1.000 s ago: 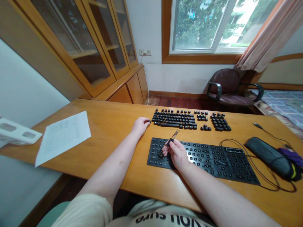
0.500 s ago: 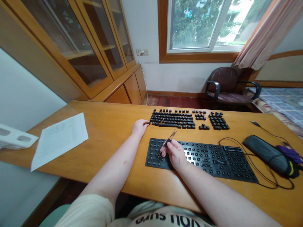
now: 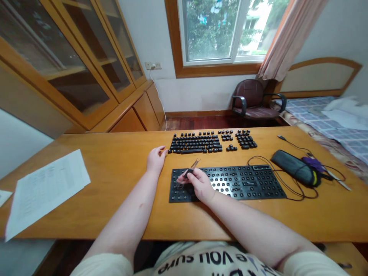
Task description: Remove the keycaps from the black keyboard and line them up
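My left hand [image 3: 156,159] rests on the desk at the left end of the laid-out black keycaps [image 3: 195,143]. Its thumb and forefinger are closed at the corner keycap [image 3: 169,151] of the front row. Above the left part of a bare black keyboard [image 3: 230,183], its switches exposed, is my right hand [image 3: 201,184]. Pinched in that hand is a keycap puller [image 3: 189,172] with a dark handle and thin wire prongs pointing up and away. More wire shows under the fingers, partly hidden.
Printed sheets [image 3: 48,188] lie on the left of the wooden desk [image 3: 115,161]. To the right are a dark zip case [image 3: 294,166], a purple cloth [image 3: 313,164] and a looped cable [image 3: 299,195]. Beyond the desk stand an office chair [image 3: 250,97] and a glass-door cabinet [image 3: 94,50].
The view has turned to the right, so the desk things appear farther left. My left hand stays by the corner keycap, and my right hand still holds the puller over the keyboard.
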The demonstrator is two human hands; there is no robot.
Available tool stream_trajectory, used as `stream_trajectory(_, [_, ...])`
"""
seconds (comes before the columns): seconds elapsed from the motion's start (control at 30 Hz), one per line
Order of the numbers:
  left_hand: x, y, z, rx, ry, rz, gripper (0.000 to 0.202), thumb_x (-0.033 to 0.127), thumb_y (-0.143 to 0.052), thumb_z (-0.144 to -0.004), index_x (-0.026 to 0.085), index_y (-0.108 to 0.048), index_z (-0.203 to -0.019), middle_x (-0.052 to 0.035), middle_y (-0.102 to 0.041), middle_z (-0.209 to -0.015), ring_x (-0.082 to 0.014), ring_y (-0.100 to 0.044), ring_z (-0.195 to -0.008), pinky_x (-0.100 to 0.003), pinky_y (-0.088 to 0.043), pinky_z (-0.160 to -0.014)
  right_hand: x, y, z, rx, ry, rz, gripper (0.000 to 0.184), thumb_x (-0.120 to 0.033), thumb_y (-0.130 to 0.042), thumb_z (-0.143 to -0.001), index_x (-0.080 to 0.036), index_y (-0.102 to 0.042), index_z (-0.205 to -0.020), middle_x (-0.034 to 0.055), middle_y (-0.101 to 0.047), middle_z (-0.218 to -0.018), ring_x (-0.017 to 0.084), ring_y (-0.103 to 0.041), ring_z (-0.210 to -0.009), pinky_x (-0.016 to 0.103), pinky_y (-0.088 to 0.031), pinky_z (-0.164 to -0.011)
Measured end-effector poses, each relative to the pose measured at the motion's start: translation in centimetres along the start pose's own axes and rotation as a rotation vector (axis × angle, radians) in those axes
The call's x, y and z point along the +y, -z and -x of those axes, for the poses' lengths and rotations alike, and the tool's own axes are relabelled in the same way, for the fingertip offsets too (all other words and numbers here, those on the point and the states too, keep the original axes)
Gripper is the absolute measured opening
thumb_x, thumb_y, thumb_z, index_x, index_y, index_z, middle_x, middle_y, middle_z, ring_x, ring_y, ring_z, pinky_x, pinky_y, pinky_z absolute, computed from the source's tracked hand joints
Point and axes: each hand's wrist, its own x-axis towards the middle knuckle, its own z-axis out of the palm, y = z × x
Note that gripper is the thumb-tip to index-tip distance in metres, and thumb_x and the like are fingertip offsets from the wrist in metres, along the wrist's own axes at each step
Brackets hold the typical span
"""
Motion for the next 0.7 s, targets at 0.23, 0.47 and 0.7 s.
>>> stream_trajectory(0.23, [-0.8, 0.4, 0.8, 0.046, 0.187, 0.147, 0.036, 0.041, -0.047, -0.080, 0.013, -0.067, -0.090, -0.0078, -0.067, -0.082, -0.0179, -0.059, -0.075, -0.026, -0.044, -0.071, -7.6, 3.6, 1.7, 0.120, 0.164, 0.487, 0.027, -0.036, -0.048, -0.088, -0.020, -0.063, -0.104, -0.0008, -0.056, -0.063, 0.012, -0.055, -0.058, 0.027, -0.046, -0.059])
stream_trajectory(0.47, [-1.4, -0.1, -0.1, 0.038, 0.278, 0.148, 0.040, 0.045, -0.046, -0.076, 0.012, -0.067, -0.086, -0.0045, -0.063, -0.068, -0.0164, -0.056, -0.063, -0.024, -0.041, -0.058, -15.9, 20.3, 8.0, 0.671, 0.147, 1.321, 0.037, -0.036, -0.040, -0.087, -0.017, -0.063, -0.109, 0.0075, -0.064, -0.091, 0.023, -0.058, -0.089, 0.037, -0.044, -0.080])
stream_trajectory(0.7, [-0.7, 0.1, -0.3, -0.052, 0.275, 0.098, 0.033, 0.042, -0.049, -0.075, 0.015, -0.067, -0.083, -0.0046, -0.065, -0.070, -0.0181, -0.058, -0.068, -0.024, -0.040, -0.059, -21.7, 30.9, 9.3, 0.863, -0.331, 1.708, 0.037, -0.032, -0.057, -0.079, -0.015, -0.066, -0.110, 0.0165, -0.067, -0.097, 0.032, -0.060, -0.090, 0.038, -0.043, -0.069])
